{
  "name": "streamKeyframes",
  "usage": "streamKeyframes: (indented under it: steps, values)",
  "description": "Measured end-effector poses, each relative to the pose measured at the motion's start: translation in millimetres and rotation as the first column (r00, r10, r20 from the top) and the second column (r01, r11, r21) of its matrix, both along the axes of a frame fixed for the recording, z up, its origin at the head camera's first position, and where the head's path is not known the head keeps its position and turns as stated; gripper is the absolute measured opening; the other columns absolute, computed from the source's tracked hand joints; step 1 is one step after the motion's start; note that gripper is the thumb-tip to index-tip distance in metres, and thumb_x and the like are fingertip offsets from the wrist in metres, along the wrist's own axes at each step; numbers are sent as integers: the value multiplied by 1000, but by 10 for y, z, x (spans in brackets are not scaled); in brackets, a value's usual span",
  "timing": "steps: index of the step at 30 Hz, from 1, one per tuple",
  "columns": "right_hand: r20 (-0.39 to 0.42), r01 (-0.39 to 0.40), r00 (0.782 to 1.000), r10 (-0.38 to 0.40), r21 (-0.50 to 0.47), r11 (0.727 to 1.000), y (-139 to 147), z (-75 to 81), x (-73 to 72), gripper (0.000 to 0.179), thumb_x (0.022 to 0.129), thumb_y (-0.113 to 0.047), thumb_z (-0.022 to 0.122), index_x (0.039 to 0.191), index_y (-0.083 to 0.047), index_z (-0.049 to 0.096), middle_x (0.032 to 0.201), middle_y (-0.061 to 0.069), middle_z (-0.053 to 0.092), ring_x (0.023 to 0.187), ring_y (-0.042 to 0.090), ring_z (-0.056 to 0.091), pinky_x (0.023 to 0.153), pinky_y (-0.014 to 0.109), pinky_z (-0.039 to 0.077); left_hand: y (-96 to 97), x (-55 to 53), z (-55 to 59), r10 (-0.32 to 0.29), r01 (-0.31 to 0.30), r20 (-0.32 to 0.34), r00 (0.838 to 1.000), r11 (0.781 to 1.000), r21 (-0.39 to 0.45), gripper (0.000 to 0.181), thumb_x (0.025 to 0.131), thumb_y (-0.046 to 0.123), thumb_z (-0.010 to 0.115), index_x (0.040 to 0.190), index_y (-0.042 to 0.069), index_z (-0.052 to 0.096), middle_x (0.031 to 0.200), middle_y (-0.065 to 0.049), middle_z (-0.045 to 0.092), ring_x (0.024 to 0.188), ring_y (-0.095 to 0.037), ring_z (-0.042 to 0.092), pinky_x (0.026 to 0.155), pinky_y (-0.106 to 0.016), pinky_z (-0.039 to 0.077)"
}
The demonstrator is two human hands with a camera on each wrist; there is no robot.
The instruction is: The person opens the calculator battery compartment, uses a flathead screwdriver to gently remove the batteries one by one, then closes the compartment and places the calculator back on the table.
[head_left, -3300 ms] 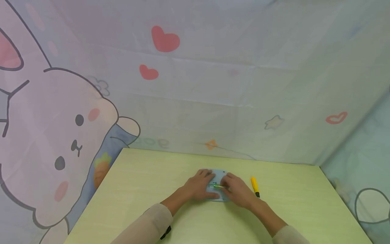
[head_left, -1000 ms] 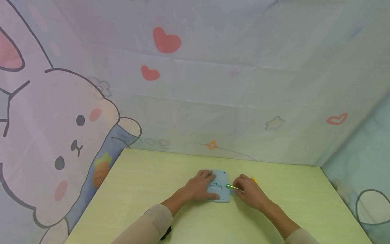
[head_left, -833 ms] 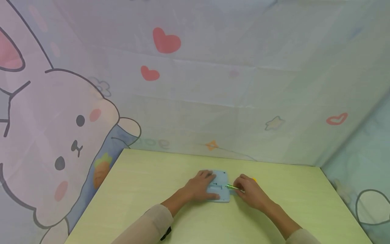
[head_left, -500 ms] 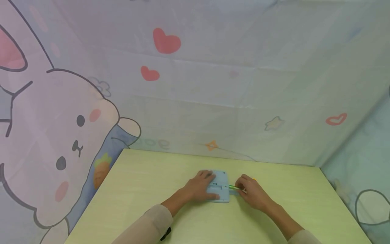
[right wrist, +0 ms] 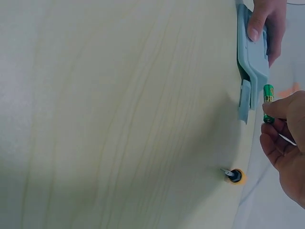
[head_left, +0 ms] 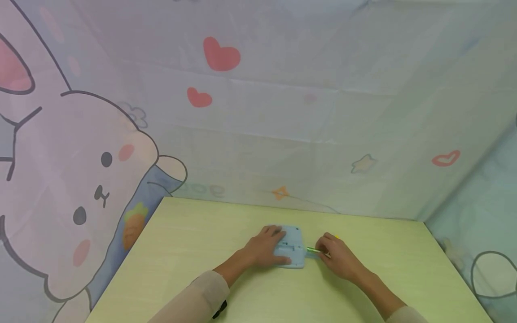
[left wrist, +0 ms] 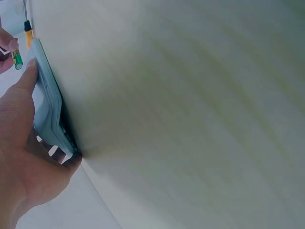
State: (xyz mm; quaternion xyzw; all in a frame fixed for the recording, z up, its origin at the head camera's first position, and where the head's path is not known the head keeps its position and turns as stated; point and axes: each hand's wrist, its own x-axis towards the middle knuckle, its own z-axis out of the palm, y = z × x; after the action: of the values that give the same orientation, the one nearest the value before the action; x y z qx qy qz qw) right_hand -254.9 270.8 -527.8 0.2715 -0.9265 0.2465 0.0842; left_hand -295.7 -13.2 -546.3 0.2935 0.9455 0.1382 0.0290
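A light blue calculator lies back side up on the table, its long battery compartment uncovered. My left hand grips its left part, thumb along the near side and fingers over the far part. In my right hand, just right of the calculator, the thumb and fingers pinch a small green battery. The battery is apart from the calculator's right edge. Below it, a light blue battery cover sits against the calculator's end.
A screwdriver with a yellow handle and black collar stands out beyond the right hand, mostly hidden by it in the head view. The pale wooden table meets a printed cloth backdrop at its back edge.
The right hand has drawn back rightward from over the calculator, taking the battery off its back. Lately it has shifted slightly farther right. The left hand and calculator have stayed put.
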Motion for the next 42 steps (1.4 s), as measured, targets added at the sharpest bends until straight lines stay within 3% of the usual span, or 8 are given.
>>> streamKeyframes:
  steps: [16, 23, 42]
  values:
    - [39, -16, 999, 16, 0, 1000, 48, -57, 18, 19, 90, 8, 78, 97, -7, 69, 95, -1, 62, 85, 9, 61, 75, 28, 56, 2, 8, 0, 6, -6, -2, 1000, 1000, -10, 92, 93, 74, 64, 163, 20, 43, 168, 0, 35, 155, -23, 31, 106, -47, 51]
    - [81, -7, 997, 7, 3, 1000, 49, -80, 30, 19, 90, 7, 77, 95, -9, 69, 91, -4, 58, 80, 6, 51, 69, 25, 50, -1, 6, -9, 0, 0, 12, 1000, 1000, -9, 92, 93, 75, 63, 164, 20, 42, 169, 0, 33, 156, -23, 29, 108, -46, 50]
    - [103, -34, 994, 35, -13, 999, 56, -140, 45, 15, 91, 3, 79, 94, -10, 71, 91, -5, 60, 81, 6, 54, 72, 27, 51, -8, 26, 16, -1, 1, 20, 1000, 1000, 9, 92, 94, 74, 63, 164, 19, 42, 170, 0, 33, 156, -23, 29, 107, -48, 50]
